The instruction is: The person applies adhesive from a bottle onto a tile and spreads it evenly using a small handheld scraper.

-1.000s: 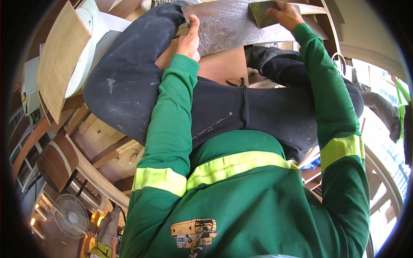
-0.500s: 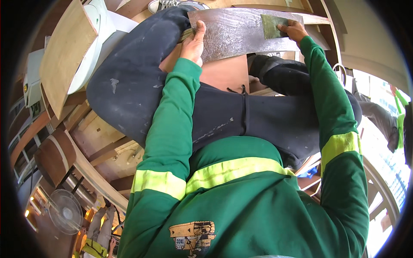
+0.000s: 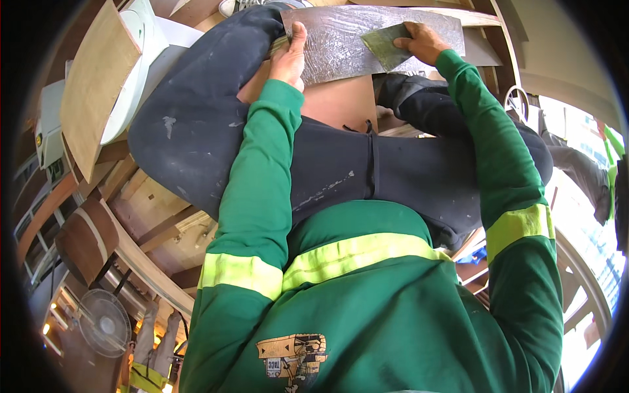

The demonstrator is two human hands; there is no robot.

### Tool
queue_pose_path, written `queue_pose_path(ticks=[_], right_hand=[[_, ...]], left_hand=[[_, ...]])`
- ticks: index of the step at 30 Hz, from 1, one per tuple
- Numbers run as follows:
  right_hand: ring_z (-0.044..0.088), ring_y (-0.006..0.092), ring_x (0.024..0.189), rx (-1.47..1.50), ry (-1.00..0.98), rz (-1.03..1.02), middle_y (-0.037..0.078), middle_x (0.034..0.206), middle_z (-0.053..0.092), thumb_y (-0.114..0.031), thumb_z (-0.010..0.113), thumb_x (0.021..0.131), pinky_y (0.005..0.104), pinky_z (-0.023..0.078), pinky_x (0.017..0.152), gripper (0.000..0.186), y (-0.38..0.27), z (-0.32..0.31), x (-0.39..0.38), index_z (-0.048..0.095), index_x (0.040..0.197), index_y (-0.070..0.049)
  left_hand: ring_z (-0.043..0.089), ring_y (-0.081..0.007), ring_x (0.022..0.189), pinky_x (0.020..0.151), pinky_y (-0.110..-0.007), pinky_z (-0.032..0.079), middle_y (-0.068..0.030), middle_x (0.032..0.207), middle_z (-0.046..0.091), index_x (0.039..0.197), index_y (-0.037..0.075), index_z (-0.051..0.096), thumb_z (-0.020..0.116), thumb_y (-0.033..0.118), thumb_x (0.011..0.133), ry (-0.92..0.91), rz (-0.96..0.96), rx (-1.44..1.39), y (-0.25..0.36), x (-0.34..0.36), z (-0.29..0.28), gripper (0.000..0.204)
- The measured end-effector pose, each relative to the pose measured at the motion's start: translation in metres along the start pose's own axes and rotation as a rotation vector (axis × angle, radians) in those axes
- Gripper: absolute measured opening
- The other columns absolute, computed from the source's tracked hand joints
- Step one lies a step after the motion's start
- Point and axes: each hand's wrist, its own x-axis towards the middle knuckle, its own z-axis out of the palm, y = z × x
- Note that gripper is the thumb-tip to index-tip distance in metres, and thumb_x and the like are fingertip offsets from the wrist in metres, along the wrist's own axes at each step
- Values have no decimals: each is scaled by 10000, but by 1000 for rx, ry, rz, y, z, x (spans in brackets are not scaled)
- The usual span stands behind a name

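A long thin sheet [image 3: 331,40] with a wet-looking, streaky coating lies across my lap, tilted slightly up to the right. My left hand [image 3: 288,60] grips its left end, thumb upright at the edge and the other fingers mostly hidden behind it. In my right hand [image 3: 424,44] is a flat, square, greenish spreader [image 3: 385,48], pinched at its right side and resting on the coated face. A pinkish-brown panel [image 3: 341,103] shows below the sheet, between my legs.
Wooden framing [image 3: 147,203] runs along the left side. A plywood piece [image 3: 101,92] leans against a white round container [image 3: 133,95] at the upper left. A standing fan [image 3: 105,322] and another person [image 3: 154,340] appear at the lower left.
My right hand has moved left along the sheet with the spreader, which is now turned at an angle. My left hand keeps its hold on the sheet's end.
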Motion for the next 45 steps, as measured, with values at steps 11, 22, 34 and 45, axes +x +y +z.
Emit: queue_pose_path(ticks=[11,22,34,45], right_hand=[[615,406,1136,-74,-97,-7,233,1166,667,-262,690,893,453,493,956,452,-80,8,-57,593,1280,-49],[653,373,1051,-9,192,9,209,1065,700,-181,653,917,418,520,898,308,-103,-46,-125,667,1202,-67],[597,266,1074,-425,111,-350,72,1220,663,-64,568,889,354,500,971,485,-102,20,-138,558,1372,-105],[619,255,1005,-338,233,-349,41,1093,683,-37,593,852,336,506,970,466,-122,-7,-146,602,1315,-92]], left_hand=[[380,-277,1424,1163,-410,295,-188,1531,427,1423,-53,484,605,806,766,-22,-31,-33,-9,11,-4,1089],[381,-280,1419,1158,-434,291,-186,1520,442,1425,-38,487,647,765,766,29,-26,-66,3,16,-16,1051],[119,-357,1505,1142,-594,210,-165,1646,141,1573,81,224,547,827,790,-43,-345,42,38,32,-16,1129],[295,-358,1465,1106,-558,330,-214,1598,302,1508,3,372,623,789,775,66,-380,24,14,40,-19,1105]])
